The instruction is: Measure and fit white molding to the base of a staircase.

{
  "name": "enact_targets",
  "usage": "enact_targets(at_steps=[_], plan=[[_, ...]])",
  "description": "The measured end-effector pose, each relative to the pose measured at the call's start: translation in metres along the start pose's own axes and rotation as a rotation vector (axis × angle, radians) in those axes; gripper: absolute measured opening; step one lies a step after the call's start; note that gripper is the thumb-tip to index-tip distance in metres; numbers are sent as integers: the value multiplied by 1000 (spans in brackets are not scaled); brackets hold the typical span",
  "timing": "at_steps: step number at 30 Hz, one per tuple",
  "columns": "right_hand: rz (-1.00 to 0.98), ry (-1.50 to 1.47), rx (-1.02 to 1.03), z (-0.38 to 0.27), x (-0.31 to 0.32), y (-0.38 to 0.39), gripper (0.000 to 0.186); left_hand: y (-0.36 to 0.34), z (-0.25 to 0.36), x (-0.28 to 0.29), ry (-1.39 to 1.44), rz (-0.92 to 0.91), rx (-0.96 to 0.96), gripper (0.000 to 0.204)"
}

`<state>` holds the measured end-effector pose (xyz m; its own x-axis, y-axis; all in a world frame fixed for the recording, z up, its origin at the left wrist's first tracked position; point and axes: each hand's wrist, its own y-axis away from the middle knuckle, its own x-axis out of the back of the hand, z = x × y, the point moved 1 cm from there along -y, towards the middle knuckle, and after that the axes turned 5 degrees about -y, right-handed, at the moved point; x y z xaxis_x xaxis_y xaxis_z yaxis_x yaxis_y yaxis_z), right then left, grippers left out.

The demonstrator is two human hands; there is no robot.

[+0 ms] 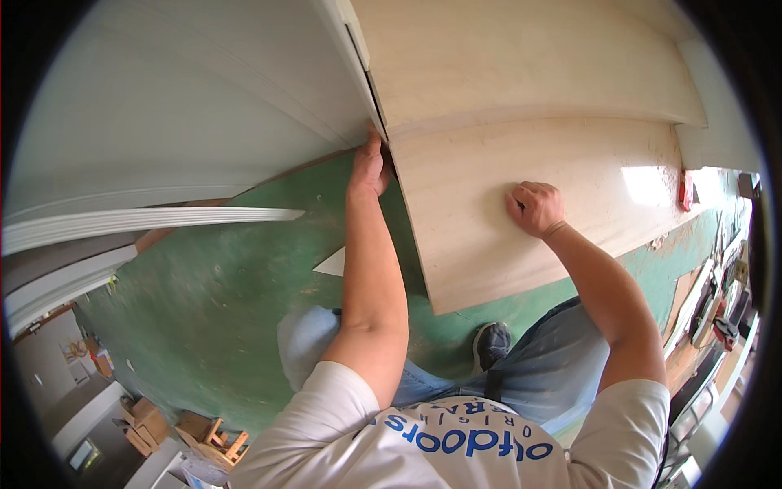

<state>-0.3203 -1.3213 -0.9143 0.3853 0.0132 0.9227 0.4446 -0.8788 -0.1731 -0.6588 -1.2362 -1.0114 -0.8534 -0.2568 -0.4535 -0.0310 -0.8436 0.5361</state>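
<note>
My left hand [371, 169] reaches to the lower corner of a tall white door [244, 81] and is closed around its edge, with part of the fingers hidden there. Dark metal fittings [375, 94] show along that edge, beside a pale, smooth stone-like step [472, 244]. On top of this step rests my right hand [535, 209], curled into a fist. A small dark spot shows between its fingers, but what it holds, if anything, I cannot make out.
A white ridged trim strip [163, 220] juts in from the left above the green floor [204, 301]. A white triangular scrap [332, 262] lies beside my left forearm. Cardboard boxes [147, 424] stand lower left. A red object [686, 190] sits on the step's right end; tools [725, 330] clutter the right.
</note>
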Motion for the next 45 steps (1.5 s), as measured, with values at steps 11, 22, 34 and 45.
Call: enact_targets(at_steps=[11, 22, 34, 45], plan=[[25, -6, 21, -2, -4, 1, 29, 14, 4, -11, 36, 16, 40, 88], [24, 25, 57, -6, -4, -1, 26, 5, -5, -3, -5, 0, -17, 89], [6, 26, 43, 0, -13, 4, 32, -10, -15, 4, -68, -38, -39, 92], [-8, 89, 71, 0, -13, 4, 32, -13, -18, 1, -168, 21, -26, 111]])
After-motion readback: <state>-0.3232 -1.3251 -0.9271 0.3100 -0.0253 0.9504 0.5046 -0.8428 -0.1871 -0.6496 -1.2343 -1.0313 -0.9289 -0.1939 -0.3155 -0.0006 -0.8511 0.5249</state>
